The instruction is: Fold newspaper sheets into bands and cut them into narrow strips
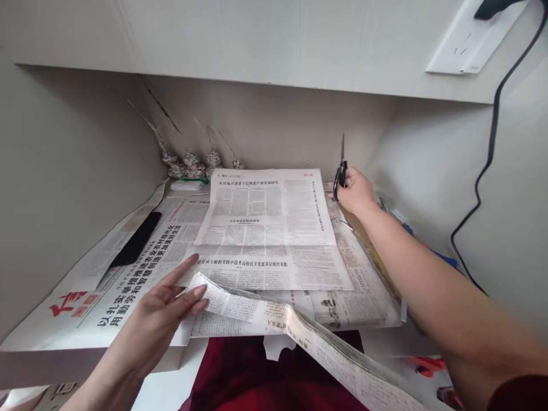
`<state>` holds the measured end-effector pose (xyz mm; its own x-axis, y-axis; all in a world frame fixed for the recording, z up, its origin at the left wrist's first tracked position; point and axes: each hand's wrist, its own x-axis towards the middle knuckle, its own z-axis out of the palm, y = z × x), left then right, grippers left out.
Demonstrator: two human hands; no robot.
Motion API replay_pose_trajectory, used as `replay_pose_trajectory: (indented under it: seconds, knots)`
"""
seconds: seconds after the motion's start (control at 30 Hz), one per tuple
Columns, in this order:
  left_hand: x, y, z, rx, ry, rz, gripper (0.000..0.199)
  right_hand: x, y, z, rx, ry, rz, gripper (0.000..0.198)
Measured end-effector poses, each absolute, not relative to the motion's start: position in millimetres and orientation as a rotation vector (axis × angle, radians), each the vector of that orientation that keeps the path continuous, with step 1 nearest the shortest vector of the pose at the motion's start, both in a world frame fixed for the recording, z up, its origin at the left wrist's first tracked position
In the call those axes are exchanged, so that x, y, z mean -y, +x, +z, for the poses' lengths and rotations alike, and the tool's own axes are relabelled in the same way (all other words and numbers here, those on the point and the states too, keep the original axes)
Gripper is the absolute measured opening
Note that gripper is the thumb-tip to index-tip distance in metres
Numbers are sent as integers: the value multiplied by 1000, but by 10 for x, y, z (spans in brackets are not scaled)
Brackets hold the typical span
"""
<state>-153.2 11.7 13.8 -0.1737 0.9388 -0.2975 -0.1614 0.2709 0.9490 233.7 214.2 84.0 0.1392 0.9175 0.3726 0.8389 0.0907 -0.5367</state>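
Note:
My left hand (169, 305) pinches one end of a bundle of long newspaper strips (269, 317) near the table's front edge. The strips droop to the lower right, over my lap and out of view. At the back right, my right hand (353, 191) is closed on a pair of scissors (341, 171) with black handles, the blade tip pointing up. Between my hands a folded sheet of newspaper (265, 228) lies flat, with a crease across it.
More newspaper (145, 274) covers the table. A black phone (137, 240) lies at the left. Several woven paper shapes (192, 162) stand along the back wall. An overhanging panel (257, 45) spans the top, with a socket (462, 48) and a black cable (492, 142) at right.

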Motion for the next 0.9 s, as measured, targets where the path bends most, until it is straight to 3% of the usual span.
replay_pose_trajectory:
  seconds: [0.33,0.5,0.67,0.83,0.9]
  knots:
    - [93,-1544,80,-1344,710,1040,60,-1320,2241,402,2055,-2144,210,28]
    - [132,-1546,36,-1292,770,1022,27,-1217,2193,364,2140,-2029,206,27]
    - [129,-1465,116,-1250,787,1075,25,-927,2080,462,2193,-1813,291,25]
    - [50,-1340,291,-1242,820,1170,29,-326,1752,551,2288,-1470,742,35]
    - [15,-1283,361,-1215,860,1184,29,-115,1592,517,2230,-1311,1016,54]
